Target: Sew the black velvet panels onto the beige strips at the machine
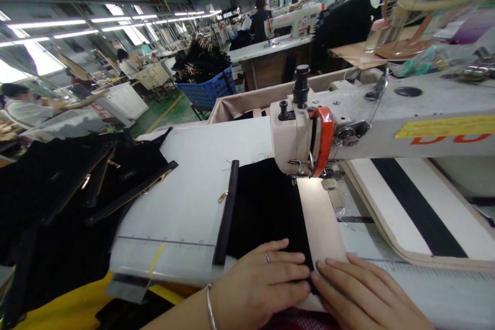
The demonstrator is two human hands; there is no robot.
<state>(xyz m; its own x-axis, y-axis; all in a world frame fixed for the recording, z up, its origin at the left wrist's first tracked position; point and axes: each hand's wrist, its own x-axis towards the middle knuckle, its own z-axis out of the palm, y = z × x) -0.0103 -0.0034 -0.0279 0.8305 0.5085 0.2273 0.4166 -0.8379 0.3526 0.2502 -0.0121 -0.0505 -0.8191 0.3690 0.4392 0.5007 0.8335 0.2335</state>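
Note:
Flat on the black fabric panel (266, 201) lies my left hand (266, 278), fingers stretched out, a ring and a bracelet on it. My right hand (359, 289) rests with extended fingers on the beige strip (323, 221), its fingertips close to the left hand's. The strip runs along the panel's right edge, and both reach under the head of the sewing machine (299, 134). A black zipper (228, 211) with a gold pull borders the panel's left side. Both hands press on the work without wrapping round it.
Black zippered pieces (77, 180) are heaped at the left of the white machine table (170, 216). A white panel with a black stripe (417, 206) lies right, under the machine arm. Behind stand a blue crate (209, 87) of black pieces and another sewing machine (294, 20). People sit farther back.

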